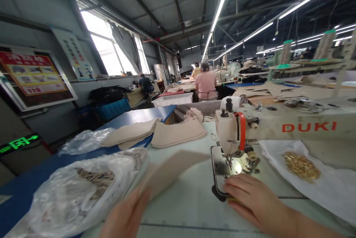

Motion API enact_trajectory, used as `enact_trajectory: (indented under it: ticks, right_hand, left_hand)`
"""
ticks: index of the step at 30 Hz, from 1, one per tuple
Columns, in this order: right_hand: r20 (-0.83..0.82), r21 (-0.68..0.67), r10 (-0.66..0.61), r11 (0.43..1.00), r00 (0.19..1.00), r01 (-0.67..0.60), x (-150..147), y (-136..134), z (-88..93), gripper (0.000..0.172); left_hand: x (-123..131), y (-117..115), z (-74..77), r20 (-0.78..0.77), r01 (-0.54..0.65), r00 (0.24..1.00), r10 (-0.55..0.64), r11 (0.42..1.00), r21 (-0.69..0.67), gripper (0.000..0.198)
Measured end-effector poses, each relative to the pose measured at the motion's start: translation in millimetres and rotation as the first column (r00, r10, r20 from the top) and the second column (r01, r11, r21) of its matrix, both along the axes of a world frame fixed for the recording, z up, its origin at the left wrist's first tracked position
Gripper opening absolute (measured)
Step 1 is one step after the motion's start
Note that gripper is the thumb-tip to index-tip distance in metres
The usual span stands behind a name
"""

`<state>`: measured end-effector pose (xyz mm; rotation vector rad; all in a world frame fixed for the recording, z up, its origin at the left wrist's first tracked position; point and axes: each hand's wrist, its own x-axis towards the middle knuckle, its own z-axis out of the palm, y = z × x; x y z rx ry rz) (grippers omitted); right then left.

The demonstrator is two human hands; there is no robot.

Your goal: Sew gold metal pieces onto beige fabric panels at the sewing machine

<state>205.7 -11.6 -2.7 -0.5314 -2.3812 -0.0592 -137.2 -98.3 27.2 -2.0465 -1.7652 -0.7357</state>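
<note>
My left hand (126,214), smeared by motion at the lower middle, holds a beige fabric piece (172,169) by its near end. The cloth stretches toward the sewing machine, its far tip close to the metal needle plate (219,169). At the plate's front edge is my right hand (250,197), below the needle (230,162). Its fingers lie together with the thumb underneath; whatever they pinch, if anything, is hidden. The white sewing machine head (229,130) stands above the plate, with a red lever on its front.
Gold-coloured metal pieces (302,165) lie on white paper (333,186) at right. Stacked beige panels (178,132) rest behind the cloth. An open plastic bag (63,189) of fabric strips stands at left. Another panel stack (130,132) lies on the blue table. People sit farther back.
</note>
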Motion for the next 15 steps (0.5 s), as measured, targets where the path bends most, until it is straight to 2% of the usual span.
enact_trajectory:
  ticks: [2, 4, 5, 6, 7, 9, 11, 13, 15]
  right_hand:
    - [-0.048, 0.039, -0.009, 0.999, 0.999, 0.011, -1, 0, 0.3, 0.02]
    - [-0.07, 0.055, -0.021, 0.998, 0.997, 0.025, -1, 1, -0.2, 0.018]
    - [-0.071, 0.055, -0.028, 0.998, 0.997, 0.032, -1, 3, -0.7, 0.018]
    - [-0.065, 0.054, -0.035, 0.998, 0.997, 0.038, -1, 4, -1.3, 0.018]
    - [-0.053, 0.047, -0.042, 0.998, 0.998, 0.044, -1, 6, -2.0, 0.018]
    - [-0.024, 0.025, -0.057, 0.998, 0.998, 0.057, 0, 9, -4.0, 0.018]
    - [-0.012, 0.006, -0.075, 0.997, 0.997, 0.075, 0, 11, -6.8, 0.021]
    - [-0.016, -0.008, -0.085, 0.996, 0.996, 0.085, -1, 12, -10.3, 0.023]
    - [-0.016, -0.022, -0.074, 0.997, 0.997, 0.073, -3, 14, -13.9, 0.025]
  left_hand:
    - [4, 34, 49.6, 0.075, -0.18, 0.982, 0.176, 0.983, 0.047, 0.037]
    - [13, 80, 90.2, 0.021, -0.22, 0.976, 0.219, 0.97, 0.1, 0.04]
    - [17, 106, 102.7, -0.029, -0.22, 0.974, 0.224, 0.97, 0.106, 0.04]
    - [21, 131, 108.7, -0.052, -0.207, 0.976, 0.212, 0.975, 0.082, 0.041]
    - [25, 155, 107.9, -0.064, -0.2, 0.977, 0.203, 0.978, 0.057, 0.042]
    - [31, 194, 88.5, -0.081, -0.191, 0.979, 0.188, 0.981, -0.034, 0.045]
    - [37, 219, 53.5, -0.089, -0.194, 0.979, 0.183, 0.97, -0.147, 0.037]
    - [40, 230, 15.8, -0.094, -0.209, 0.977, 0.191, 0.945, -0.251, 0.025]
    - [40, 233, -13.5, -0.099, -0.23, 0.973, 0.209, 0.92, -0.318, 0.032]
